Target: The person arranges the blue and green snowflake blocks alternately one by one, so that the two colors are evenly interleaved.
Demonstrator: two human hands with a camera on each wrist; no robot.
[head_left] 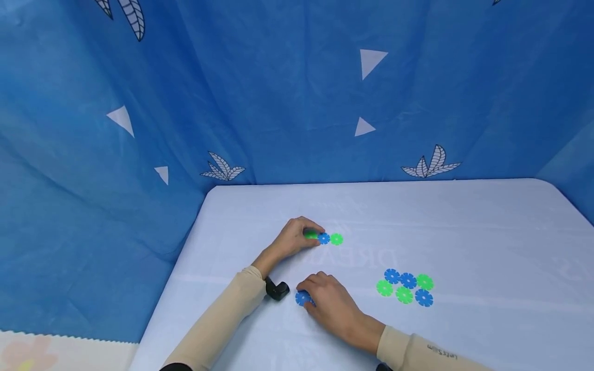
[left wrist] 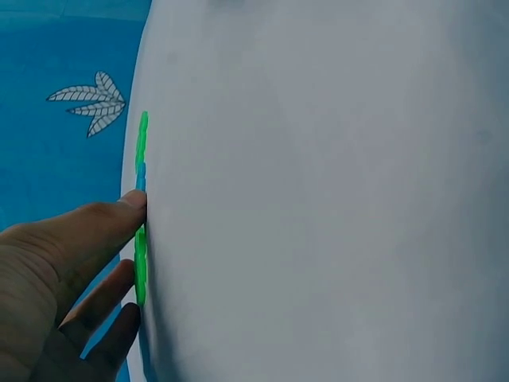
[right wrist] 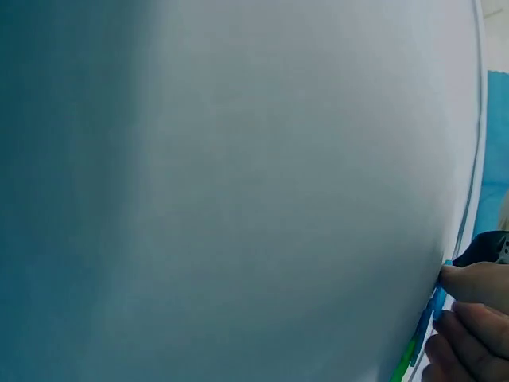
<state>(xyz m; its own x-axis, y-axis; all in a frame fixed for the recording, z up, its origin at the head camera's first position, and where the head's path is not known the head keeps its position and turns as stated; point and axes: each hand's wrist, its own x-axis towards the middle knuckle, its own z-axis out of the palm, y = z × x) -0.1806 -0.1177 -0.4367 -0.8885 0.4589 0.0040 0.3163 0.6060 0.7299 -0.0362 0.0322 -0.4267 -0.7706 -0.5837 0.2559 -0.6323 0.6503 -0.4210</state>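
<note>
My left hand point(head_left: 294, 238) pinches a row of small notched plastic discs at the table's middle. The row shows a green disc point(head_left: 310, 235) partly under the fingers, a blue disc point(head_left: 323, 238), and another green disc point(head_left: 336, 239). Seen edge-on in the left wrist view, a green disc point(left wrist: 141, 270) lies by the fingertips. Nearer me, my right hand point(head_left: 331, 304) holds a blue disc point(head_left: 303, 298) between thumb and fingers, partly covering it. The right wrist view shows a blue disc point(right wrist: 440, 302) at the thumb, with blue and green edges beyond it.
A cluster of loose notched discs, including a green disc point(head_left: 404, 295) and a blue disc point(head_left: 424, 298), lies to the right on the white-covered table point(head_left: 487, 237). A black wrist device point(head_left: 277, 290) sits under the left forearm. A blue curtain point(head_left: 297, 93) hangs behind.
</note>
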